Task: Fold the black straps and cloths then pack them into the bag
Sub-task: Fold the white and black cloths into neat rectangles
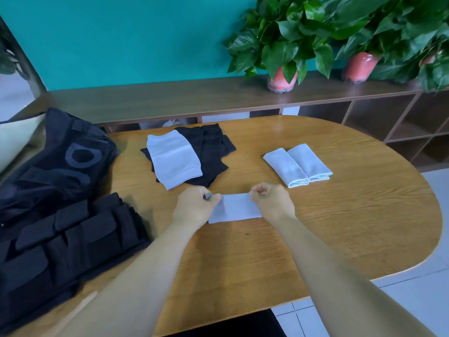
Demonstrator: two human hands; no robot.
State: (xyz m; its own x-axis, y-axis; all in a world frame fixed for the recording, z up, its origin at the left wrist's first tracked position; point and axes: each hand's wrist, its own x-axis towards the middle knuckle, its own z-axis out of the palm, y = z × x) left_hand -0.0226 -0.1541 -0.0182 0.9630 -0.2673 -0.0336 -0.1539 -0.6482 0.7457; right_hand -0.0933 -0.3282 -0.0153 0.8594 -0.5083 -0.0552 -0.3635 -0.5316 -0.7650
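Both hands are at the middle of the wooden table, each one pinching an end of a small white cloth that lies flat on the wood. The left hand has its fingers curled tight on the left end, and the right hand has its fingers curled tight on the right end, so the cloth is stretched between them. Just past the hands, a bit to the left, a bigger white cloth lies on top of a pile of black cloths. To the right of that pile, well apart from it, two folded white cloths sit side by side, touching each other. On the left side of the table is a big black bag with grey shapes on it, leaning up at the table's edge. In front of the bag, near the person's left arm, a stack of black straps lies on the table. Behind the table runs a long brown shelf against a green wall, and on it stand leafy green plants in pink pots.
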